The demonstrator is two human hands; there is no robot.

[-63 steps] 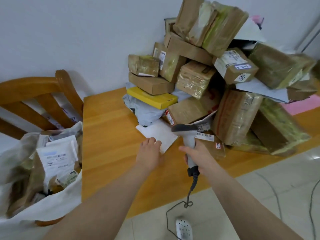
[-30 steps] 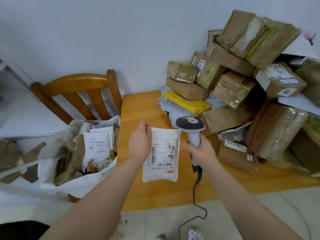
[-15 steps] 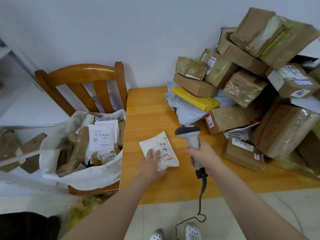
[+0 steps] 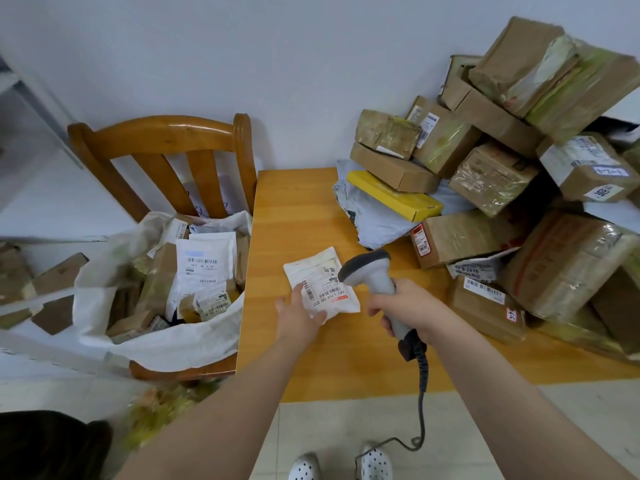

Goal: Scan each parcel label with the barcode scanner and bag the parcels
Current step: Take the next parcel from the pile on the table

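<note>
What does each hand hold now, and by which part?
The right hand grips the scanner by its handle. The left hand pinches the pouch at its near left corner.

A plain, pale wall (image 4: 242,64) backs this corner workspace, which is lit softly and evenly, with no hard shadows. A honey-coloured wooden worktop (image 4: 294,209) stands against the wall. Its near edge gives way to a floor (image 4: 329,431) of large pale tiles with thin grout lines. Just beside the worktop's left edge stands a wooden chair (image 4: 162,133) in a similar orange-brown finish, its curved top rail and upright slats on the wall side. At far left, white framing (image 4: 31,98) is too blurred to identify.
</note>
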